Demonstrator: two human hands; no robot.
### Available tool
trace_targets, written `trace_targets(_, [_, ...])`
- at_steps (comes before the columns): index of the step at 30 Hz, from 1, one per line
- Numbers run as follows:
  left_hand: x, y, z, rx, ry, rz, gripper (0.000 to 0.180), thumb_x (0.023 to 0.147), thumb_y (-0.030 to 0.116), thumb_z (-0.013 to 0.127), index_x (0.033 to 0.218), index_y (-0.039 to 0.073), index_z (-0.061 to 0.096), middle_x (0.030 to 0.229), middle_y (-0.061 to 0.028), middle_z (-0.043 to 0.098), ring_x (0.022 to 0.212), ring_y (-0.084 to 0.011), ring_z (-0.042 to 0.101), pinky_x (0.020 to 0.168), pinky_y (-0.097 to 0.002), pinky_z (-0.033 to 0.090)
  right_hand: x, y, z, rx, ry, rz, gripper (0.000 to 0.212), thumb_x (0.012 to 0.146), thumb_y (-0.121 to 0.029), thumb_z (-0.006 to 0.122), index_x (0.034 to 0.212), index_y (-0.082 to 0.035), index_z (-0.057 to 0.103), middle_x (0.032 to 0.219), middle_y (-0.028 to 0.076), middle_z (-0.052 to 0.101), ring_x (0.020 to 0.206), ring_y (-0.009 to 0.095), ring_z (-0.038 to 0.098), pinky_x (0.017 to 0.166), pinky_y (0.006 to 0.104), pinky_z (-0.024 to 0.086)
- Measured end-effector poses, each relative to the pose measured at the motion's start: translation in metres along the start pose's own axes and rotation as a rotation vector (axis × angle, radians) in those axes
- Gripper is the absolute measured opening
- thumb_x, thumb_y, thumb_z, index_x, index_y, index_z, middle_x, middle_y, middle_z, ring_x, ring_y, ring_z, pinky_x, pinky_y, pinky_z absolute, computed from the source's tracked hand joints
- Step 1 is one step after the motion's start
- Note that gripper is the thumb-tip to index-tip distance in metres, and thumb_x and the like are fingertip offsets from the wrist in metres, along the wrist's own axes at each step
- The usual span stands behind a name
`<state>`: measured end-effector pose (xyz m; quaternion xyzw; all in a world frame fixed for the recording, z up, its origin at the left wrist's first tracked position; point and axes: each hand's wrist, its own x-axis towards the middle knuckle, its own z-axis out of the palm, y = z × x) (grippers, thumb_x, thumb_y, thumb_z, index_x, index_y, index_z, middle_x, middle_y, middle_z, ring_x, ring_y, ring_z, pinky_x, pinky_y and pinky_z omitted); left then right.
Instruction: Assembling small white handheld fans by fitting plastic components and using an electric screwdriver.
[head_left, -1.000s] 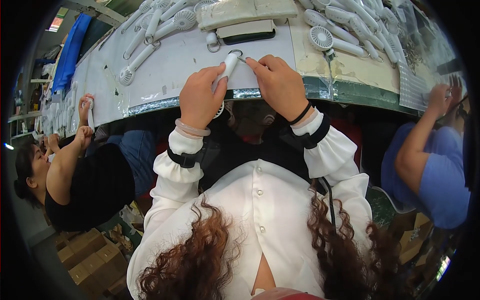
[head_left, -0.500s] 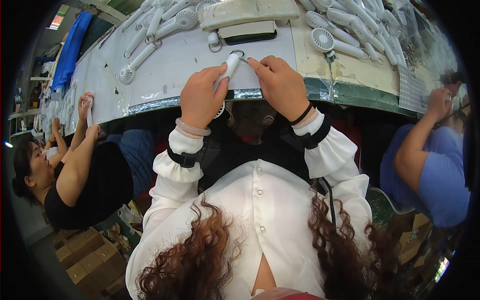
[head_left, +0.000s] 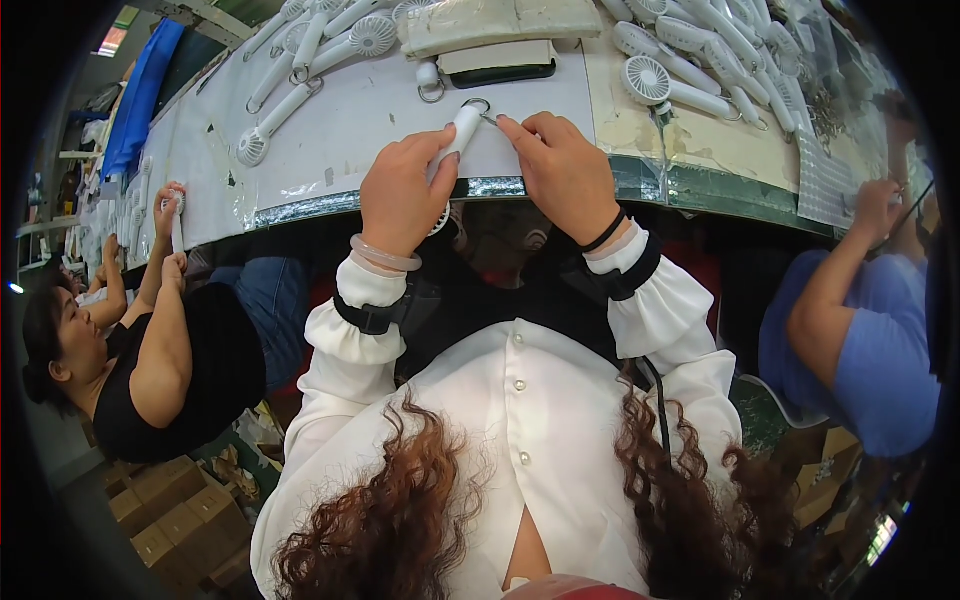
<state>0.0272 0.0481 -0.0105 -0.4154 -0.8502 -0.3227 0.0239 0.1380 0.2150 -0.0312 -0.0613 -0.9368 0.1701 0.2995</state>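
Note:
My left hand (head_left: pixel 405 190) is wrapped round the handle of a white handheld fan (head_left: pixel 464 130). The handle's end points up and to the right and carries a metal ring (head_left: pixel 479 104). Part of the fan's round head shows below my palm, past the table edge. My right hand (head_left: pixel 565 170) is closed in a pinch just right of the ring. A thin dark sliver shows between its fingertips and the ring; I cannot make out its kind.
More white fans (head_left: pixel 372 38) lie at the back left, and a heap of them (head_left: pixel 690 40) at the back right. Before me sit a folded cloth pad (head_left: pixel 500 25) and a dark, flat object (head_left: pixel 500 75). People work at left (head_left: pixel 160 370) and right (head_left: pixel 850 340).
My hands and the fan stay almost in place. The person at left has lowered a hand slightly, and the person at right has shifted their hands.

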Motion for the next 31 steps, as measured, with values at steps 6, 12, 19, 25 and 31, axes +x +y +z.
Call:
trace_targets(6, [0.005, -0.002, 0.0, 0.017, -0.004, 0.028, 0.027, 0.084, 0.015, 0.066, 0.11, 0.009, 0.068, 0.093, -0.0085, 0.068, 0.075, -0.0218, 0.061, 0.067, -0.0305, 0.05, 0.003, 0.006, 0.0, 0.005, -0.035, -0.029, 0.038, 0.079, -0.001, 0.061, 0.114, -0.014, 0.065, 0.088, 0.004, 0.06, 0.08, 0.022, 0.061, 0.063, 0.0327, 0.052])
trace_targets(12, [0.011, -0.002, 0.002, -0.01, 0.008, -0.005, 0.024, 0.082, 0.017, 0.065, 0.104, 0.01, 0.069, 0.094, -0.0078, 0.068, 0.082, -0.0296, 0.061, 0.071, -0.0374, 0.049, 0.011, 0.007, -0.004, -0.01, -0.065, -0.013, 0.037, 0.079, -0.001, 0.06, 0.113, -0.014, 0.066, 0.088, 0.005, 0.06, 0.081, 0.023, 0.061, 0.063, 0.0337, 0.051])
trace_targets(19, [0.008, -0.005, 0.004, -0.009, 0.008, 0.058, 0.035, 0.077, 0.018, 0.072, 0.109, 0.007, 0.065, 0.094, -0.0105, 0.065, 0.079, -0.0281, 0.061, 0.072, -0.0364, 0.05, 0.006, 0.013, -0.015, 0.108, 0.044, 0.085, 0.032, 0.083, -0.003, 0.059, 0.114, -0.008, 0.063, 0.088, 0.011, 0.059, 0.077, 0.031, 0.06, 0.065, 0.0371, 0.049])
trace_targets(25, [-0.005, -0.001, -0.004, 0.067, -0.026, 0.034, 0.036, 0.072, 0.016, 0.073, 0.105, 0.007, 0.062, 0.095, -0.0094, 0.061, 0.085, -0.0299, 0.06, 0.074, -0.0385, 0.05, 0.002, 0.015, -0.008, 0.242, 0.047, 0.126, 0.027, 0.086, -0.006, 0.061, 0.113, -0.001, 0.058, 0.087, 0.015, 0.058, 0.075, 0.031, 0.06, 0.065, 0.036, 0.048])
trace_targets(31, [0.001, 0.006, -0.001, 0.166, -0.138, 0.08, 0.037, 0.073, 0.015, 0.072, 0.108, 0.011, 0.061, 0.098, -0.0098, 0.061, 0.091, -0.03, 0.06, 0.077, -0.0385, 0.05, 0.012, 0.023, 0.008, 0.555, -0.133, 0.217, 0.027, 0.091, -0.012, 0.061, 0.114, -0.001, 0.055, 0.096, 0.015, 0.064, 0.084, 0.022, 0.065, 0.073, 0.0336, 0.05])
